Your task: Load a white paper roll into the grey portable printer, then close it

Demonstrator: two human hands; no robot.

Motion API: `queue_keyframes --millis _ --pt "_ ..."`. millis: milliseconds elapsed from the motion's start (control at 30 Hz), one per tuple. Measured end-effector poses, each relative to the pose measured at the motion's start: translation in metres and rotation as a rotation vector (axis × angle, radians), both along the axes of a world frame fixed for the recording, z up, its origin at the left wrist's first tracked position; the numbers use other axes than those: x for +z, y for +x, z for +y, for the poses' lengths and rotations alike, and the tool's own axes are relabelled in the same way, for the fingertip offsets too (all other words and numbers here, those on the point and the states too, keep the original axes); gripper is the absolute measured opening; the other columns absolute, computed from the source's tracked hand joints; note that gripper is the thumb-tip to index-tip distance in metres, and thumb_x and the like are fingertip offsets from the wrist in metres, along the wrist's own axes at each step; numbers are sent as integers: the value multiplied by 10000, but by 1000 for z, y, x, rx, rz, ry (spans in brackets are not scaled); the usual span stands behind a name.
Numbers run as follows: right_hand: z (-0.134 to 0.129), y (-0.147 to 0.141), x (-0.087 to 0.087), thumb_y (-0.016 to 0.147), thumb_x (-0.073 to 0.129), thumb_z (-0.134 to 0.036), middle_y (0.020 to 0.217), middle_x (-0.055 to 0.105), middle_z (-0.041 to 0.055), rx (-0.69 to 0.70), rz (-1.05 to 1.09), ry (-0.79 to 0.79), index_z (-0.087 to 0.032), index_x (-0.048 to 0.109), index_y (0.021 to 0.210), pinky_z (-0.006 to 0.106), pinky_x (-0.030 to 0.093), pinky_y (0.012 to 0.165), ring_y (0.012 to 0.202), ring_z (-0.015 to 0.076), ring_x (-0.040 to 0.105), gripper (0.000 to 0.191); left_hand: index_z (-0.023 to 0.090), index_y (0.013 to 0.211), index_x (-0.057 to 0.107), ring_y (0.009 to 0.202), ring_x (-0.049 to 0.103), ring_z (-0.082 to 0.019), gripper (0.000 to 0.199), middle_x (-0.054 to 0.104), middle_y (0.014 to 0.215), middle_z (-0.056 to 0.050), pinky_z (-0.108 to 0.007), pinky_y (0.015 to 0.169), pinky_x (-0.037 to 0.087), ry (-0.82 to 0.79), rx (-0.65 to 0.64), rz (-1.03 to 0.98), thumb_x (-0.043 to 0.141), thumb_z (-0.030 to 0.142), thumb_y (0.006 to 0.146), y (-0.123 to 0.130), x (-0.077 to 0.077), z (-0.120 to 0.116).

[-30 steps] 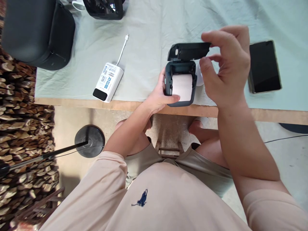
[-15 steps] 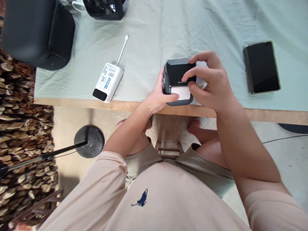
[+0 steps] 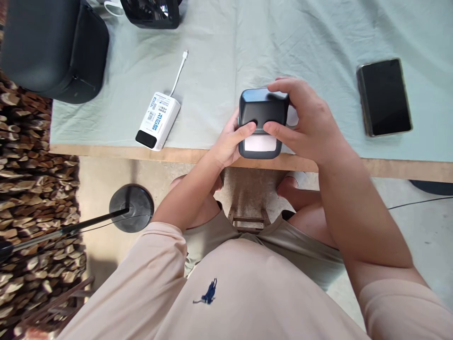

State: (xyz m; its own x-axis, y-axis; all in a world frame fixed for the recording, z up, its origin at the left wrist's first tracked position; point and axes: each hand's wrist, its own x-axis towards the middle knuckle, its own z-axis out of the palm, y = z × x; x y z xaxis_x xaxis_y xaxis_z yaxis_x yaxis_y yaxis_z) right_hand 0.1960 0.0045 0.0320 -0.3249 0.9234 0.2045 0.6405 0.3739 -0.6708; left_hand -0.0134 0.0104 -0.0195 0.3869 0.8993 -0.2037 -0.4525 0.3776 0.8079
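Observation:
My left hand [image 3: 231,141] and my right hand [image 3: 311,125] hold a small dark grey device between them, which looks like a label printer [image 3: 264,111]. It has a glossy black lid with small pale lettering and a white strip [image 3: 260,143] below the lid. My left hand is wrapped round its left side, the thumb on the lid's lower edge. The right thumb presses the same edge from the other side, with the right fingers curled over the far right corner. A white thing [image 3: 292,116] shows partly behind the right hand; its kind is hidden.
A white power bank [image 3: 158,120] with a short cable lies to the left on the cloth-covered table [image 3: 208,94]. A dark-screened phone or tablet [image 3: 385,97] lies to the right. A black case [image 3: 53,47] and a glossy black device [image 3: 152,12] stand at the back left.
Both thumbs have come onto the lid's lower edge, the left one from the white strip. The right fingers have moved round the far corner, and the printer is tilted differently.

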Motion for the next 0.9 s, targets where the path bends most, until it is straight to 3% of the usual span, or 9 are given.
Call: queue_keyframes --millis 167,300,467,567,667,767,900 --pt "-2 -6 10 988 676 -352 1601 688 96 -43 -70 -68 -328 615 1518 627 561 1293 1513 388 640 534 232 1211 733 1275 848 -329 485 846 1120 -35 -417 1043 723 -30 -4 10 943 510 875 -1 -3 1" --pt "-3 -9 15 991 653 -325 1624 676 84 -40 -88 -87 -342 624 1504 602 553 1317 1561 366 608 514 260 1300 740 1316 833 -312 485 845 1129 -19 -411 1097 708 -71 11 20 928 436 890 -2 -2 0" --pt "-5 -8 15 995 653 -366 1593 689 97 -82 -102 -80 -333 588 1525 592 592 1249 1479 361 660 534 250 1318 724 1305 834 -317 469 841 1115 -27 -435 1122 694 -86 4 30 894 382 903 -1 2 0" --pt "-6 -8 14 985 678 -421 1577 694 109 -117 -112 -77 -323 571 1524 585 600 1229 1429 359 687 559 220 1291 715 1390 803 -344 343 854 1203 -68 -480 1186 668 -118 3 -18 711 414 1008 3 8 1" --pt "-6 -6 12 1026 618 -418 1653 646 102 -104 -92 -36 -330 588 1505 559 563 1292 1538 332 623 488 189 1295 719 1490 750 -355 388 862 1270 -93 -501 1254 633 -240 53 -74 470 399 1084 6 17 3" --pt "-6 -1 7 1054 549 -384 1705 612 81 -80 -54 -18 -352 589 1529 560 568 1283 1593 316 589 478 185 1416 685 1504 745 -336 456 871 1295 -66 -509 1269 629 -288 106 -111 396 314 1087 9 22 4" --pt "-5 3 1 1022 584 -363 1714 616 77 -79 -10 3 -361 602 1532 568 575 1278 1617 335 585 511 148 1434 668 1465 777 -310 469 880 1176 -61 -511 1272 626 -209 77 -165 366 232 1084 8 15 5"
